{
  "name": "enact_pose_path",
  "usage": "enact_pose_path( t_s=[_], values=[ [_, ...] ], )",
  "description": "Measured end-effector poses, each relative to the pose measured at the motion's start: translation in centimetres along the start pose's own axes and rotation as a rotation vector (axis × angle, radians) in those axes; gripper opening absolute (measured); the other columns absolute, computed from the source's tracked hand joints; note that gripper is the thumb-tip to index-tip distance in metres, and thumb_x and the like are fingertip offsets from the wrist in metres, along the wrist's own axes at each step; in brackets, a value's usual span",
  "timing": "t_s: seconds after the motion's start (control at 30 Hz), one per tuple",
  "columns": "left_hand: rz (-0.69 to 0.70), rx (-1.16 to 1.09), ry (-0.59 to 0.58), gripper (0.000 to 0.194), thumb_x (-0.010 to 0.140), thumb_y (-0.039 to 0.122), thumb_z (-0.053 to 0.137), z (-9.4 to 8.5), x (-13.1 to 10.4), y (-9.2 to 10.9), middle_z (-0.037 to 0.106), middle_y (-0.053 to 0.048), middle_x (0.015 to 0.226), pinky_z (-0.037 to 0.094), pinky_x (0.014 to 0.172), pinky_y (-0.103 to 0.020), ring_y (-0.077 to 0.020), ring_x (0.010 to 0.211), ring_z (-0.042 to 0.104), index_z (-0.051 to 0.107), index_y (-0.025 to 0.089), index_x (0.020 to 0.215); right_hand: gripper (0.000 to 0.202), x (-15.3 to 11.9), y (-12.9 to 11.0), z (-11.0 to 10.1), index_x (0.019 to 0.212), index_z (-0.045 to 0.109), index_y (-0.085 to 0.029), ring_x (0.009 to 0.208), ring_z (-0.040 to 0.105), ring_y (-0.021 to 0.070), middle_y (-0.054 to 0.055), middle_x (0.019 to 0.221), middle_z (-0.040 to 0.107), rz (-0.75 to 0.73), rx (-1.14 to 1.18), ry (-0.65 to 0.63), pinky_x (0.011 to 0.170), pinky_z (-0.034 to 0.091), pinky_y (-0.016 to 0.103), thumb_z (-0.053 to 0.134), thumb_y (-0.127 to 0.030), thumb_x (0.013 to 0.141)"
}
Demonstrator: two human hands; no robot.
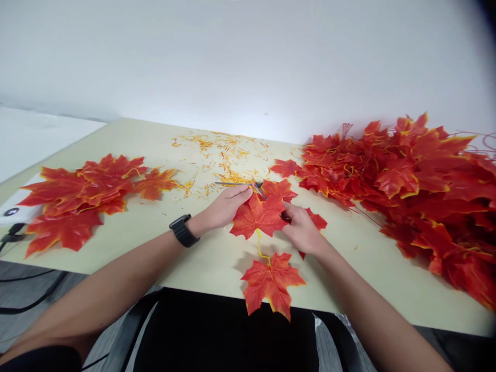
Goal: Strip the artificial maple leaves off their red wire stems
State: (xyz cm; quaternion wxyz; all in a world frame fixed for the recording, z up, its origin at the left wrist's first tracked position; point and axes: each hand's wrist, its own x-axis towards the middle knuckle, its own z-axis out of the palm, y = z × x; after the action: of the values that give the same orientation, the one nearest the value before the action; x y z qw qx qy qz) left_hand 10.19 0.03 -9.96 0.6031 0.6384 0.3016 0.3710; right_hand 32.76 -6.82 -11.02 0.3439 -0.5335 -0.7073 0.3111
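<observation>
Near the middle of the table, my left hand (228, 205) is closed on the edge of a red artificial maple leaf (258, 214). My right hand (303, 227) grips dark-handled scissors, partly hidden by the leaves; a scissor blade (259, 190) shows at the leaf's upper edge. From this leaf a yellow stem runs down to a second maple leaf (271, 281), which hangs over the table's front edge. Other leaves lie behind and beside my right hand. A thin dark metal piece (232, 183) shows beyond my left fingertips; its kind is unclear.
A large heap of red maple leaves (403, 181) covers the table's right side. On the left is a smaller pile of leaves (85, 188), partly over a white device (19, 206) with a cable. Yellow trimmings (228, 173) are scattered at the back of the table (166, 294).
</observation>
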Motion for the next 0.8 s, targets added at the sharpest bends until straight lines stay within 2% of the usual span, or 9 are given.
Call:
enact_pose_path(
  t_s=[0.17,0.43,0.53,0.7,0.8],
  values=[
    [0.036,-0.025,-0.035,0.035,0.099,0.047,0.06,-0.4,0.2,-0.3,0.058,0.0,0.074,0.043,0.067,-0.027,-0.0125,0.067,0.05,0.057,0.019,0.079,0.005,0.0,0.1,-0.3,0.083,0.063,-0.023,0.081,0.064,0.0249,0.003,0.078,0.067,0.013,-0.025,-0.034,0.078,0.056,0.039,0.066,-0.019,0.081],
    [-0.03,-0.1,-0.087,0.032,0.095,0.048,0.064,-0.6,0.2,-0.6,0.065,-0.003,0.083,0.049,0.074,-0.03,-0.0152,0.075,0.059,0.061,0.018,0.084,0.009,0.0,-0.6,-0.6,0.078,0.06,-0.023,0.076,0.062,0.0242,0.003,0.074,0.063,0.035,-0.014,-0.057,0.075,0.055,0.04,0.064,-0.025,0.085],
    [-0.053,-0.038,-0.084,0.029,0.096,0.045,0.059,-0.6,0.1,-0.3,0.064,-0.002,0.082,0.046,0.072,-0.03,-0.0149,0.073,0.058,0.061,0.018,0.084,0.011,0.1,-0.9,-0.6,0.077,0.059,-0.023,0.076,0.062,0.0239,0.003,0.073,0.062,0.054,-0.019,-0.068,0.073,0.055,0.039,0.064,-0.027,0.085],
    [-0.004,0.232,0.013,0.025,0.096,0.033,0.053,-0.8,0.0,0.4,0.059,0.0,0.078,0.04,0.07,-0.029,-0.0145,0.073,0.052,0.06,0.019,0.078,0.012,0.0,-1.0,-0.6,0.075,0.059,-0.023,0.074,0.06,0.024,0.004,0.072,0.06,0.071,-0.019,-0.061,0.072,0.055,0.04,0.066,-0.025,0.085],
    [-0.011,0.21,-0.006,0.024,0.095,0.034,0.053,-0.9,0.1,0.2,0.058,0.0,0.078,0.04,0.068,-0.029,-0.0142,0.072,0.052,0.059,0.019,0.077,0.009,-0.1,-0.8,-0.6,0.077,0.061,-0.023,0.075,0.06,0.0246,0.004,0.073,0.06,0.07,-0.013,-0.06,0.072,0.056,0.04,0.067,-0.023,0.084]
  ],
)
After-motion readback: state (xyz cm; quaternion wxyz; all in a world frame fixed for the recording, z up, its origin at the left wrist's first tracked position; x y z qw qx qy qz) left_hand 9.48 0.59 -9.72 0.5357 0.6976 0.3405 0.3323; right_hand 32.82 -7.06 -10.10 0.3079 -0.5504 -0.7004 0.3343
